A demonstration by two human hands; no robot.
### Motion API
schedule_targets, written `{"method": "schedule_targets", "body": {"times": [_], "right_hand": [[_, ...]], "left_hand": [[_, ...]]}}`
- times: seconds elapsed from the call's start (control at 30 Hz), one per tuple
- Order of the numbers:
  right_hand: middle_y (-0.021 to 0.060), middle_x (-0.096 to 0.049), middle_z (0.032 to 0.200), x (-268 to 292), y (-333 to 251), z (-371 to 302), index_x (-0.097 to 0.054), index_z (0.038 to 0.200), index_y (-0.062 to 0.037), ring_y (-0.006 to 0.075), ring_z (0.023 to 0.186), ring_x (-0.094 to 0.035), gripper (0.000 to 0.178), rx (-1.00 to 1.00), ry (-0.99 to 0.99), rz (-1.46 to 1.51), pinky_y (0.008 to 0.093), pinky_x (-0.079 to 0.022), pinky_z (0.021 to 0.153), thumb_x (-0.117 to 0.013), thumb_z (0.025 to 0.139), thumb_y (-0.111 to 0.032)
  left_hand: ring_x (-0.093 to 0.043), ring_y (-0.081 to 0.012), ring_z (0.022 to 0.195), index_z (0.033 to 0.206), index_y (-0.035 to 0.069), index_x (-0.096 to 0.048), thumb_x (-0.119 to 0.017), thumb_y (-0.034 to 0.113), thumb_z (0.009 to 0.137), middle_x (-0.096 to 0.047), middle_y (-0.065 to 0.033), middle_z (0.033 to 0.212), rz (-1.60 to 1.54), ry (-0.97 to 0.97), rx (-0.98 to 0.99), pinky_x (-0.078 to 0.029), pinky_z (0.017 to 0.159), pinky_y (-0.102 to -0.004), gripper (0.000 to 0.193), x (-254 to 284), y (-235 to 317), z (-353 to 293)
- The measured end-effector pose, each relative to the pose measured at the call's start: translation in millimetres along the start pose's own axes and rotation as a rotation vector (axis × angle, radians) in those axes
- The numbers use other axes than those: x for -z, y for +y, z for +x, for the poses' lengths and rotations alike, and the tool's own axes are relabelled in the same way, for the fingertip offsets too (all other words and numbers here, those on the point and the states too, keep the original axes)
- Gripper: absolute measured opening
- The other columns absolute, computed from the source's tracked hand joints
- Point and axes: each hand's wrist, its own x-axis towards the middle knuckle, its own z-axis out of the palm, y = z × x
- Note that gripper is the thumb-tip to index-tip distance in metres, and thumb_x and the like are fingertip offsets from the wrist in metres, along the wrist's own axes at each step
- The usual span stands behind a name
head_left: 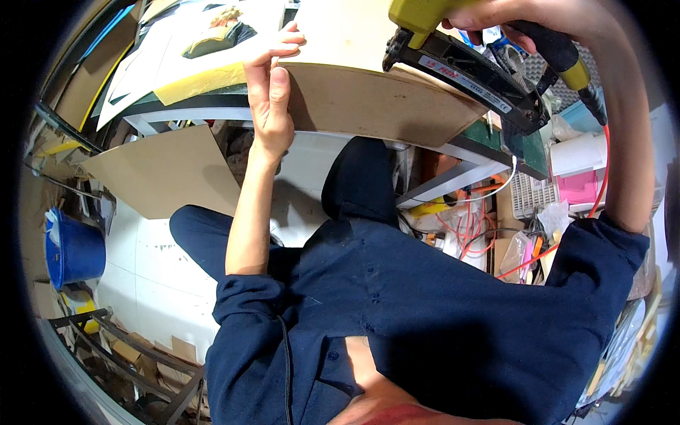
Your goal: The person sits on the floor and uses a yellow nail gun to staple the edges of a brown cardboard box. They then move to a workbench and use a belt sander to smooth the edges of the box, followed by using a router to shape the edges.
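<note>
Upper right: right hand point(496, 15) grips nail gun point(460, 71), top cut off. Upper centre: left hand point(271, 106), fingers extended, is beside brown board point(368, 106); contact unclear.

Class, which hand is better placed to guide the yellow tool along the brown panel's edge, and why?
Probably the right hand: it grips the yellow tool, close to the upper edge of the brown panel. The left hand holds no tool and is at the panel's left end.
</note>
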Motion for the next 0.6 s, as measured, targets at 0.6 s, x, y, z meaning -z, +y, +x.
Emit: {"method": "schedule_targets", "body": {"times": [0.6], "right_hand": [[0.0052, -0.066, 0.075, -4, -11, -2, -0.065, 0.095, 0.0015, 0.0073, 0.047, -0.053, 0.041, 0.041, 0.023, -0.082, 0.021, -0.042, 0.045, -0.072, 0.077, -0.035]], "left_hand": [[-0.041, -0.0304, 0.126, 0.115, 0.003, -0.044, -0.035, 0.026, 0.097, -0.052, -0.0183, 0.123, 0.042, 0.016, -0.028, -0.024, 0.107, -0.0422, 0.03, -1, -3, 0]]}}
